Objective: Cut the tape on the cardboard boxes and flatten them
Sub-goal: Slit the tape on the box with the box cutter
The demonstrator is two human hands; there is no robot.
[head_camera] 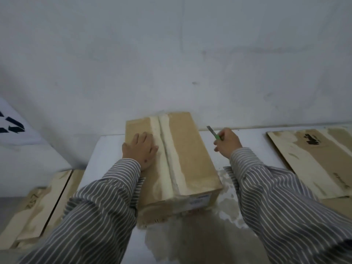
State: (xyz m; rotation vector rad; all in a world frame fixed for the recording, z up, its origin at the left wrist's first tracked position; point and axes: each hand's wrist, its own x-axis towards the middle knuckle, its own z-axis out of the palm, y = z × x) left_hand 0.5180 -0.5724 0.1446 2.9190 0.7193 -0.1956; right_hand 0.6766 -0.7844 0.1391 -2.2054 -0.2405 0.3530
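White desk (106,149) | left hand (140,149) flat on box (182,153) | right hand (227,142) grips cutter (214,132), right of lengthwise tape seam (167,149)

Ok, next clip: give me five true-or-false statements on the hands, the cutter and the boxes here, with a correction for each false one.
1. The left hand lies flat on top of the taped box. True.
2. The right hand holds a green-handled cutter. True.
3. The cutter's blade is in the tape seam. False: it is held to the right of the box, off the cardboard.
4. The box under the left hand is already flattened. False: it stands at full height on the white table.
5. A flattened cardboard sheet lies on the right. True.
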